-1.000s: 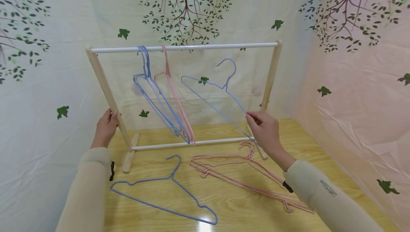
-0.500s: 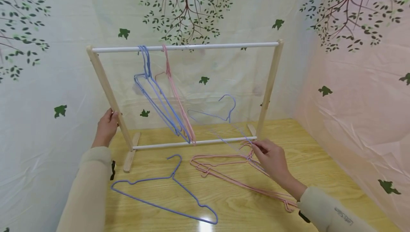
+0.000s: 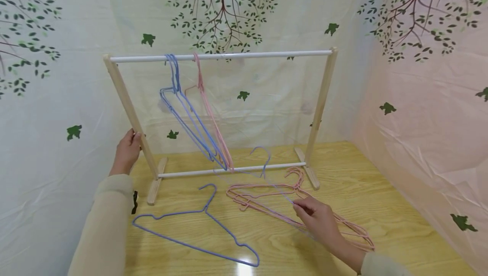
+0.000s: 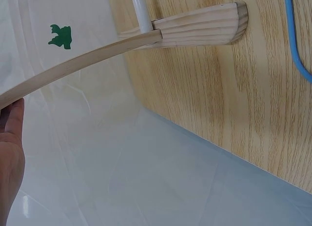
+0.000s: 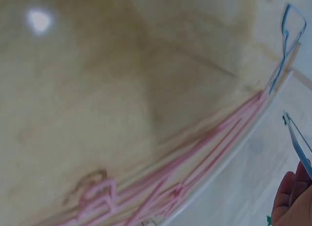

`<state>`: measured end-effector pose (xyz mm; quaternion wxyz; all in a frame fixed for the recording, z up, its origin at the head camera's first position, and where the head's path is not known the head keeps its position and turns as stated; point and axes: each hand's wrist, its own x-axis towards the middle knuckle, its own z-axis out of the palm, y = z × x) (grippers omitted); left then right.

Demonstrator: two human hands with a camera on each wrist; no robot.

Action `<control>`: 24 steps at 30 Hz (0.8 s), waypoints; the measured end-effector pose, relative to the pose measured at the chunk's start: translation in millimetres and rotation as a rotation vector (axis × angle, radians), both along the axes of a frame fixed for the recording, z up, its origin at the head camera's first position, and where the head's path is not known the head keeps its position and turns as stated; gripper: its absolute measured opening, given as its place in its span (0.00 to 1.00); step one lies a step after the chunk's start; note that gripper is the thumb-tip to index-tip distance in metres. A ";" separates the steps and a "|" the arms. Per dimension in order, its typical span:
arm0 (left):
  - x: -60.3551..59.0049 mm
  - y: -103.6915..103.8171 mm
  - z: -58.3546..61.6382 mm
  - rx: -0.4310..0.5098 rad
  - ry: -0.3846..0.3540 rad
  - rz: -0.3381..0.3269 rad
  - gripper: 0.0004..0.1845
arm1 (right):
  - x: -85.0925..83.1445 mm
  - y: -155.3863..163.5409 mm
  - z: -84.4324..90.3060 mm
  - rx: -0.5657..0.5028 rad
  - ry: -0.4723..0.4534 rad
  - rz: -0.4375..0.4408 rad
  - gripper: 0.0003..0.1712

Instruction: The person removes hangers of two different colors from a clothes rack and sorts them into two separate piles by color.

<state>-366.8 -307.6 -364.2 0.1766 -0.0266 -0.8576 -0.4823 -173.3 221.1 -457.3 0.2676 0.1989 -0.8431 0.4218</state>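
Observation:
Over at the left of the rack, my left hand [image 3: 126, 151] holds its wooden upright [image 3: 127, 102]. The left wrist view shows the fingers [image 4: 15, 119] against that same upright [image 4: 87, 60]. Between right thumb and fingers, my right hand [image 3: 318, 221] pinches the shoulder of a blue wire hanger [image 3: 269, 157]. Motion blurs this hanger; its hook points up, and it overlaps several pink hangers [image 3: 263, 211] lying on the table. Whether it touches them I cannot tell. Another blue hanger [image 3: 206, 209] lies flat at front centre.
From the rack's white top bar [image 3: 259, 55] hang several blue hangers [image 3: 176, 87] and, just right of them, pink hangers [image 3: 200, 85]. A white lower bar [image 3: 274, 166] joins wooden feet [image 3: 156, 183] on the wood-grain table [image 3: 335, 170]. Patterned sheeting surrounds the table.
My right hand has brought the blue hanger down from beneath the top bar, toward me, to low over the table. The left hand has stayed on the upright.

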 end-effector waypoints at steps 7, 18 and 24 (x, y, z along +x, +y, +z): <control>-0.5 1.6 1.0 -0.009 0.003 0.005 0.29 | 20.0 -12.7 -14.8 -0.043 -0.091 0.100 0.05; 1.1 1.9 1.7 -0.001 -0.003 -0.003 0.29 | 31.2 -44.3 -21.3 -0.060 -0.121 0.236 0.05; 2.6 2.7 2.4 -0.004 -0.004 0.007 0.29 | 30.9 -72.0 -19.3 -0.068 -0.139 0.326 0.05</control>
